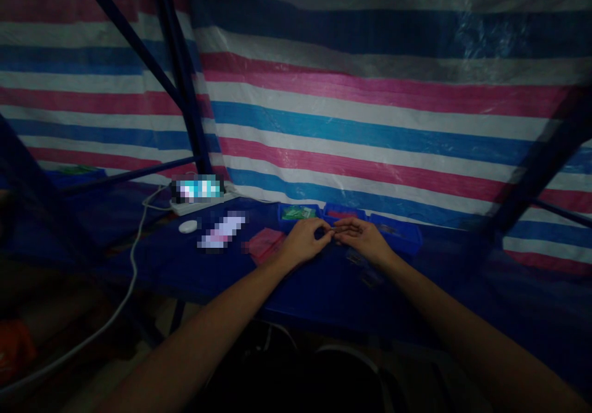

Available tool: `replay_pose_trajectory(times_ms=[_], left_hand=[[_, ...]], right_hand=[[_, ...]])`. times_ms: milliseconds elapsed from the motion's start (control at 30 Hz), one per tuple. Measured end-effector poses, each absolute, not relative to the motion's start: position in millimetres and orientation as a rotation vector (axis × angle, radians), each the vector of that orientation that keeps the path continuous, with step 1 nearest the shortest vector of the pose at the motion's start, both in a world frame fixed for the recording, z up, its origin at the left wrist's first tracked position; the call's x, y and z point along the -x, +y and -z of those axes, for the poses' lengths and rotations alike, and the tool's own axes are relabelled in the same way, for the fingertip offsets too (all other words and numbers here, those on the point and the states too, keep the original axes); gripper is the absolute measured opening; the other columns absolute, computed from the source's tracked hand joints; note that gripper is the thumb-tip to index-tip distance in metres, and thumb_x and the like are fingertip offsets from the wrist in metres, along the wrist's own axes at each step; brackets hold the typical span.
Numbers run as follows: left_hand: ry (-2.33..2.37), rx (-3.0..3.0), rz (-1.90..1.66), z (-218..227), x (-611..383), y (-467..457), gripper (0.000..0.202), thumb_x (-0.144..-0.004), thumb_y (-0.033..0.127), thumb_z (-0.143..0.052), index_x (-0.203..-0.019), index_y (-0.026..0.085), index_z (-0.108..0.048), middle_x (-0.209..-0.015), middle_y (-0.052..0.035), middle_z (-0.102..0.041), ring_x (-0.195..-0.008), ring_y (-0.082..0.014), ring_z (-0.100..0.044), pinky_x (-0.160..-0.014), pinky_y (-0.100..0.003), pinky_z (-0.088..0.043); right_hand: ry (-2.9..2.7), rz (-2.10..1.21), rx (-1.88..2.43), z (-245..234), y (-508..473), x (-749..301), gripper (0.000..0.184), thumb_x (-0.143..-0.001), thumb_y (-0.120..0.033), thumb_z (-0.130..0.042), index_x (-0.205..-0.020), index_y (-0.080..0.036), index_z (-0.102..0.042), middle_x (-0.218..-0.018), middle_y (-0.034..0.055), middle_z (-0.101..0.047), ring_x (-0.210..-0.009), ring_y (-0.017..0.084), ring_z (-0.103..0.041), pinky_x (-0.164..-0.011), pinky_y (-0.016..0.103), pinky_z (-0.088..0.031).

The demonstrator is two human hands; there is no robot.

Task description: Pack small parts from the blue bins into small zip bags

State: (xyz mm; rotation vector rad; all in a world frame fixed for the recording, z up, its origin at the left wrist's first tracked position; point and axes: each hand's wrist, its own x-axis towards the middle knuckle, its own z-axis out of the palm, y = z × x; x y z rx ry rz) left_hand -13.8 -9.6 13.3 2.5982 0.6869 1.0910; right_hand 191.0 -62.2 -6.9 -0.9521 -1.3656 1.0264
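Observation:
Both my arms reach forward over a dark blue table (185,265). My left hand (304,239) and my right hand (363,235) meet fingertip to fingertip above it, each with fingers pinched together. Something very small sits between the fingertips; the dim light hides what it is. Just behind the hands stand three small blue trays: one with green pieces (298,214), one with reddish pieces (342,211), and a third (402,233) to the right. A pink packet (267,242) lies beside my left wrist.
A white power strip (203,201) with a white cable (134,259) lies at the back left. A small white round object (187,226) rests near it. A striped pink, blue and white tarpaulin (370,92) hangs behind, with dark blue frame poles (178,61).

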Motion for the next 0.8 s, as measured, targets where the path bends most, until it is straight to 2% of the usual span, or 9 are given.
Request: replay_pose_trajectory(times_ms=[167, 300, 467, 633, 800], left_hand=[[0.578, -2.562, -1.03, -16.6, 12.4, -15.4, 0.024, -0.101, 0.031, -0.051, -0.102, 0.017, -0.071, -0.104, -0.0074, -0.073, -0.098, -0.0205, -0.066, -0.088, -0.031, -0.048], [0.567, -2.486, -1.003, -18.9, 14.3, -15.4, 0.028, -0.101, 0.036, -0.052, -0.103, 0.019, -0.073, -0.103, -0.0053, -0.075, -0.096, -0.0196, -0.067, -0.086, -0.03, -0.047], [0.592, -2.455, -0.961, -17.1, 16.1, -12.6, 0.03, -0.101, 0.037, -0.051, -0.101, 0.019, -0.074, -0.097, -0.0044, -0.075, -0.089, -0.0189, -0.067, -0.079, -0.028, -0.047], [0.579, -2.459, -0.969, -17.8, 15.1, -12.3, 0.03, -0.101, 0.036, -0.05, -0.1, 0.018, -0.074, -0.098, -0.005, -0.075, -0.091, -0.0193, -0.067, -0.08, -0.028, -0.047], [0.615, -2.376, -1.058, -17.8, 13.2, -11.9, 0.028, -0.1, 0.036, -0.052, -0.102, 0.019, -0.073, -0.101, -0.0049, -0.075, -0.091, -0.0194, -0.067, -0.081, -0.029, -0.048]], right_hand=[[-1.385, -0.958, 0.983, 6.9, -61.3, -192.9, 0.04, -0.069, -0.035, -0.086, -0.102, -0.02, -0.071, -0.096, 0.0064, -0.076, -0.086, 0.02, -0.072, -0.075, 0.033, -0.059], [-1.38, -0.889, 1.007, 4.9, -62.2, -192.5, 0.037, -0.07, -0.035, -0.085, -0.101, -0.019, -0.071, -0.091, 0.0055, -0.075, -0.079, 0.018, -0.07, -0.072, 0.031, -0.057], [-1.458, -0.853, 1.038, 2.1, -66.3, -189.5, 0.037, -0.074, -0.038, -0.081, -0.105, -0.02, -0.072, -0.095, 0.0069, -0.075, -0.083, 0.021, -0.071, -0.068, 0.032, -0.057], [-1.433, -0.848, 1.044, 0.8, -66.3, -190.5, 0.037, -0.073, -0.039, -0.082, -0.103, -0.021, -0.071, -0.096, 0.0069, -0.075, -0.082, 0.02, -0.071, -0.063, 0.029, -0.056], [-1.382, -0.86, 1.073, -2.4, -67.0, -192.8, 0.038, -0.075, -0.045, -0.081, -0.101, -0.02, -0.069, -0.078, 0.004, -0.074, -0.056, 0.014, -0.062, -0.046, 0.024, -0.043]])
